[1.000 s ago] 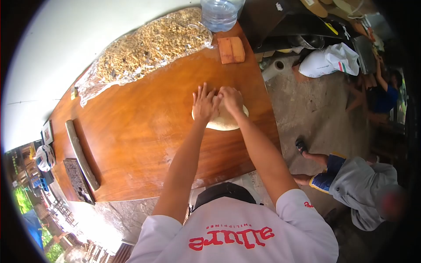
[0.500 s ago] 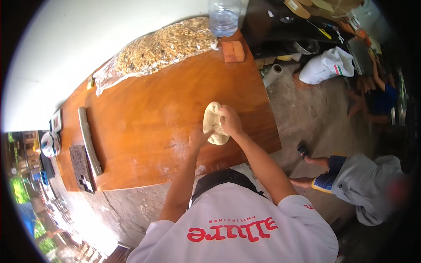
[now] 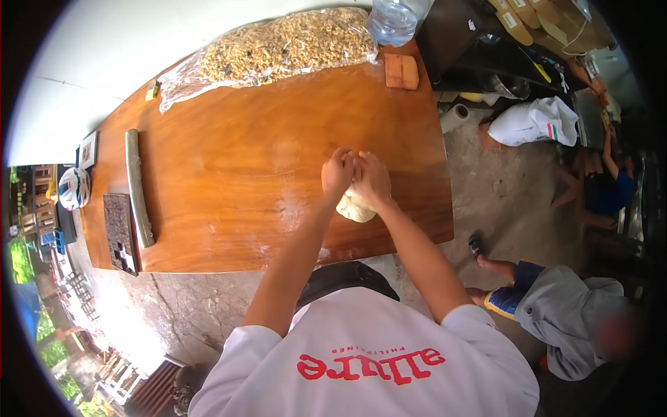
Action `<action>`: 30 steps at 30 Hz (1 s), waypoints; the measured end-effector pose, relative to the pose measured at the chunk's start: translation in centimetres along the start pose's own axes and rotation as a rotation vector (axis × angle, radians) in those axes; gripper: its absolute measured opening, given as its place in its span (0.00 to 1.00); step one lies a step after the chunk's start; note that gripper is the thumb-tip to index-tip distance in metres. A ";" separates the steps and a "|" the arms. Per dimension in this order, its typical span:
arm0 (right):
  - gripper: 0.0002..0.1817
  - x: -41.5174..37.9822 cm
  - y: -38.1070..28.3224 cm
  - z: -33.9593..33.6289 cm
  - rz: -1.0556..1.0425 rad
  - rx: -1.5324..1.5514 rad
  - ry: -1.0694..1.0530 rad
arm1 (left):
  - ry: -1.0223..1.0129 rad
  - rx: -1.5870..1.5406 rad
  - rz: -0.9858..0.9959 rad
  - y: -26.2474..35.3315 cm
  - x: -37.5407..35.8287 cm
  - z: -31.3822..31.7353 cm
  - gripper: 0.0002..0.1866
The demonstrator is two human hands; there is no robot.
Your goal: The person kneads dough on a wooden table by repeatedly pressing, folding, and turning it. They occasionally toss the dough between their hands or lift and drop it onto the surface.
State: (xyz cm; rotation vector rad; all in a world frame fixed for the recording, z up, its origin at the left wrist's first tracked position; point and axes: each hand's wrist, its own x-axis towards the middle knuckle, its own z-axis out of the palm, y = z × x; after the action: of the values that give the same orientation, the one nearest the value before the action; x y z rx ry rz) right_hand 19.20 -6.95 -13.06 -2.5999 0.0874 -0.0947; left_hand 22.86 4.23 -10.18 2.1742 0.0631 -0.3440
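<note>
A lump of pale dough (image 3: 356, 209) lies on the wooden table (image 3: 229, 160) near its front edge. Both hands are close together at the dough's far end. My left hand (image 3: 338, 172) has its fingers curled against the dough. My right hand (image 3: 371, 182) is folded over the top of it, its fingers bent and touching the left ones. The far part of the dough is hidden under the hands.
On the table are a bag of light brown pieces (image 3: 292, 48), a water jug (image 3: 394, 22), a reddish block (image 3: 401, 71), a long roll (image 3: 137, 187) and a dark board (image 3: 121, 233). A person in grey (image 3: 566, 313) stands at the right.
My left hand has moved up and right onto the dough, beside my right hand. The dough was longer and more exposed; now its far end is covered. The camera view has shifted.
</note>
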 end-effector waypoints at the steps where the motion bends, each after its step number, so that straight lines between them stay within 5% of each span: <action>1: 0.15 -1.6 -0.3 -0.3 -0.144 -0.112 0.020 | 0.022 0.055 -0.118 0.2 -1.3 0.0 0.17; 3: 0.20 -4.2 0.3 1.1 -0.118 -0.111 0.068 | 0.188 0.263 0.427 -1.9 -3.8 1.8 0.17; 7: 0.22 -5.5 -0.1 0.4 0.014 -0.224 0.076 | 0.170 0.270 0.514 -4.3 -3.5 3.6 0.22; 16: 0.20 5.6 2.9 2.2 0.159 -0.142 0.165 | 0.124 0.455 0.447 -1.9 9.1 4.9 0.26; 23: 0.16 8.9 2.7 1.0 0.280 -0.079 0.247 | 0.344 0.268 0.366 -1.1 11.0 5.2 0.21; 27: 0.12 8.7 9.1 0.3 -0.090 0.191 0.140 | 0.055 0.250 0.559 -2.0 6.9 3.8 0.24; 29: 0.11 7.0 10.4 -1.4 0.433 1.039 0.462 | -0.158 0.340 0.280 0.4 2.9 1.4 0.27; 30: 0.11 6.0 11.2 -2.0 0.414 1.047 0.472 | -0.143 0.344 0.295 1.0 1.9 0.9 0.27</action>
State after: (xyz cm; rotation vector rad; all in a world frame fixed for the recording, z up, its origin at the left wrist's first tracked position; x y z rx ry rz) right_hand 24.47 -18.04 -16.78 -1.4402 0.5708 -0.4614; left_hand 24.64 2.74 -10.43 2.4444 -0.4218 -0.3590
